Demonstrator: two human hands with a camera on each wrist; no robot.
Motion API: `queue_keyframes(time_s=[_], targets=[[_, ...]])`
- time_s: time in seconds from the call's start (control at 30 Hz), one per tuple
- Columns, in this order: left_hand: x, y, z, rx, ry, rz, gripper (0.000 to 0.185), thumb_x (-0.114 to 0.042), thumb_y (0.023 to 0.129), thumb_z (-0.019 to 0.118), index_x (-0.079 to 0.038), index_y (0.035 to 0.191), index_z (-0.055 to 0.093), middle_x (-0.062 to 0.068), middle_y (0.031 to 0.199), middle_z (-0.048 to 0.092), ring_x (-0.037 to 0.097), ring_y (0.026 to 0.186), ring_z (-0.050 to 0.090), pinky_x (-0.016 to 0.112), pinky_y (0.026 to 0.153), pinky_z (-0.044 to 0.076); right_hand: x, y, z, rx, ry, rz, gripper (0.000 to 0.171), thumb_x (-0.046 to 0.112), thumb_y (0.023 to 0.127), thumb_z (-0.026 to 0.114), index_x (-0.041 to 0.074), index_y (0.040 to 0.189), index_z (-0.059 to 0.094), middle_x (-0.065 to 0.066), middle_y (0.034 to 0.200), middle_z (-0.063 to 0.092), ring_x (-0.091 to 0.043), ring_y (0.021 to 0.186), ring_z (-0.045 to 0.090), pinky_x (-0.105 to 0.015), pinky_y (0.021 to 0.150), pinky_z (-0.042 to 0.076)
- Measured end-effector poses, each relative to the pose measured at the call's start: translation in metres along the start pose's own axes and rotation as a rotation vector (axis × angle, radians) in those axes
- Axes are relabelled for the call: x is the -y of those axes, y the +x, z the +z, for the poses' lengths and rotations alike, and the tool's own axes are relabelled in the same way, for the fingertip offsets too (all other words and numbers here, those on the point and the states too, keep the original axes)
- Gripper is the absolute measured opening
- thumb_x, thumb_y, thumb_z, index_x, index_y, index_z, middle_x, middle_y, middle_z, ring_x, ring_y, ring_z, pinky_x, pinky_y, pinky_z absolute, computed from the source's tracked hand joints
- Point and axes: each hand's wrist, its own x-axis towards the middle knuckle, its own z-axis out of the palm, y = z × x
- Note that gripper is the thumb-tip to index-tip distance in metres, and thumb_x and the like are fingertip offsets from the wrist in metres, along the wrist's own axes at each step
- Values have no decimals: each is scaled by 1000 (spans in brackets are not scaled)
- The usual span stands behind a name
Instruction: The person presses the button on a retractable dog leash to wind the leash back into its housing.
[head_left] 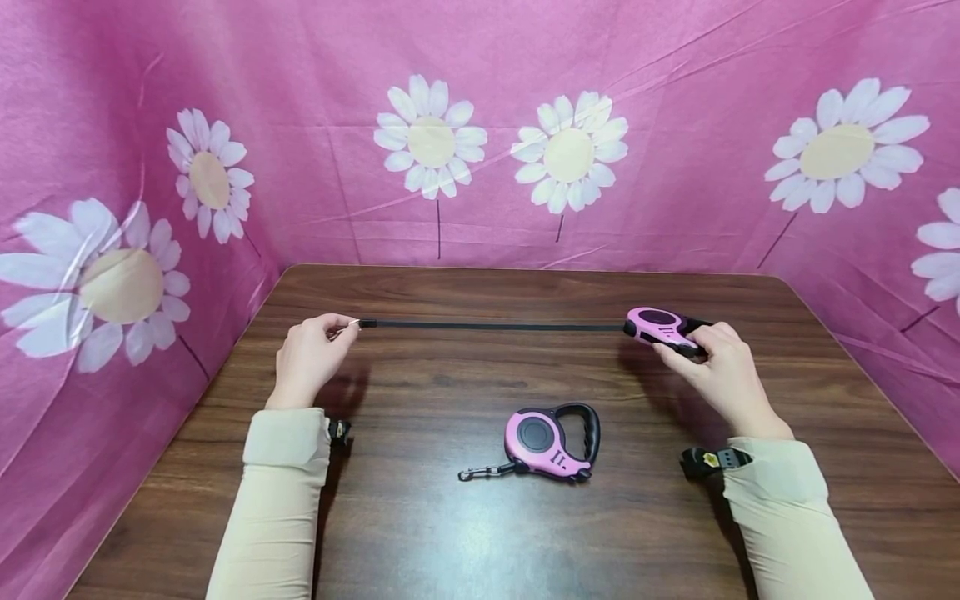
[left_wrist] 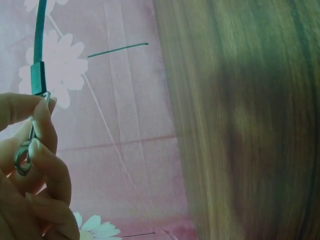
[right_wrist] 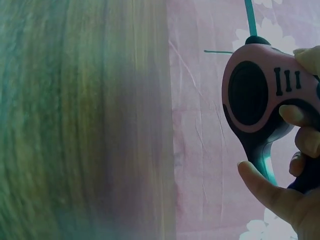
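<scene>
My right hand grips the handle of a pink and black retractable dog leash, held above the far right of the table. Its black strap runs out taut and nearly level to the left. At the strap's end, my left hand pinches the metal snap hook, just past the black end sleeve. In the right wrist view, fingers wrap the handle below the pink casing. A second pink and black retractable leash lies on the table between the forearms, its snap hook pointing left.
The brown wood-grain table has its far edge against pink cloth printed with white daisies, which also hangs on both sides. Camera straps sit at the wrists.
</scene>
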Motion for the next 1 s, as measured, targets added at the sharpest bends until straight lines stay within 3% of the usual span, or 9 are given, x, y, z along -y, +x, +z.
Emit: queue_keyframes(time_s=[0.37,1.0], targets=[[-1,1,1,-6,4,6,36,-44,96,52,-23,117,73,10,113,74,37,107,66,52,74,47,2,1,1,-30,10,-14,32,12,75,82,8,62,53,-7,69,49,0,73,36,-23,62,30],[-2,2,3,7,19,31,33,-44,95,53,-25,114,73,8,111,74,34,105,67,51,74,47,11,2,0,13,12,-12,32,14,76,82,10,62,53,-5,70,48,-3,73,36,-24,63,29]])
